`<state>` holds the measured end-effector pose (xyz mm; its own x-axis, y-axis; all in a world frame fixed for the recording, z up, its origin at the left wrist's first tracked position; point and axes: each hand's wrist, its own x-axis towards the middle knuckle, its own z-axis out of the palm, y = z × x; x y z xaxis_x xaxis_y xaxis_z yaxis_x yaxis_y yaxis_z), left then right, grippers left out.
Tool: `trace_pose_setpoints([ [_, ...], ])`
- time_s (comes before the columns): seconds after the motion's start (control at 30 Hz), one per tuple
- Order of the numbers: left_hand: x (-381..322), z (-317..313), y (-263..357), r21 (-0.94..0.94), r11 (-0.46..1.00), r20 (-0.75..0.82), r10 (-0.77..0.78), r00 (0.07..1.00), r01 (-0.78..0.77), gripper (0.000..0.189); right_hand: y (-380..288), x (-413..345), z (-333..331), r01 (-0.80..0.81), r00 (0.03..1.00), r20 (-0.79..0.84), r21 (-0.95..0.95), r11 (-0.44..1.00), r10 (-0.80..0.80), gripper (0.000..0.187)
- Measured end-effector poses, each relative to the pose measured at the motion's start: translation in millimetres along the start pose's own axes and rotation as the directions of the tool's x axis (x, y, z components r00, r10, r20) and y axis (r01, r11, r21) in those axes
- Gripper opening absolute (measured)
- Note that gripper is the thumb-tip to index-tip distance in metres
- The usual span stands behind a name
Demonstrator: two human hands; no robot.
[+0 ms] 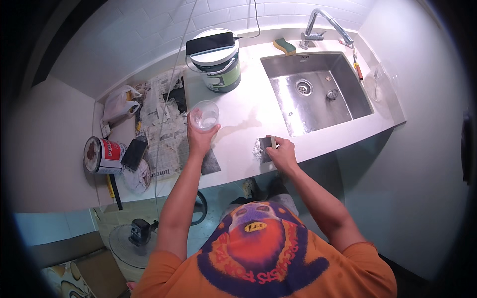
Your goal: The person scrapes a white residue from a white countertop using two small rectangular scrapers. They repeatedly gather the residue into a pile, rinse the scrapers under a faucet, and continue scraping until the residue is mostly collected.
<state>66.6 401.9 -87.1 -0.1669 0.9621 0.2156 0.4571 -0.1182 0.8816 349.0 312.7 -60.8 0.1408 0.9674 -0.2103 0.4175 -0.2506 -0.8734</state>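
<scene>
My left hand [201,139] is closed round a clear plastic cup [205,111] above the white countertop [242,108]. The cup is tilted so that I look into it, and it looks nearly clear inside. In my right hand [284,154] is a putty knife [267,149] with a wide, dark metal blade and a pale edge along the fingers. Its blade lies low at the counter's front, touching or just over a small patch of white paste or powder [257,149]. A faint damp-looking stain [246,123] spreads between the two hands.
Newspaper [160,138] covers the counter's left part, beside a metal can [106,154], a black block [135,153] and a plastic bag [121,102]. A lidded bucket [223,74] carries a phone [209,43]. Right are a steel sink [316,100], faucet [311,35] and sponge [284,47]. A thin cable hangs at left.
</scene>
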Motion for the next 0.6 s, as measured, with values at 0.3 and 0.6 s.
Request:
trace_pose_setpoints([
  [0.3, 45.3, 15.1, -25.1, 0.003, 1.0, -0.123, -0.018, 0.992, 0.018, 0.091, 13.4, 4.6, -11.7, -0.071, 0.997, 0.032, -0.004, 0.997, 0.071, 0.047],
  [0.6, -23.5, -15.5, -51.4, 0.068, 0.976, -0.064, -0.203, 0.977, 0.207, 0.082, 56.7, 8.8, -52.2, -0.248, 0.965, 0.014, 0.36, 0.899, 0.261, 0.025],
])
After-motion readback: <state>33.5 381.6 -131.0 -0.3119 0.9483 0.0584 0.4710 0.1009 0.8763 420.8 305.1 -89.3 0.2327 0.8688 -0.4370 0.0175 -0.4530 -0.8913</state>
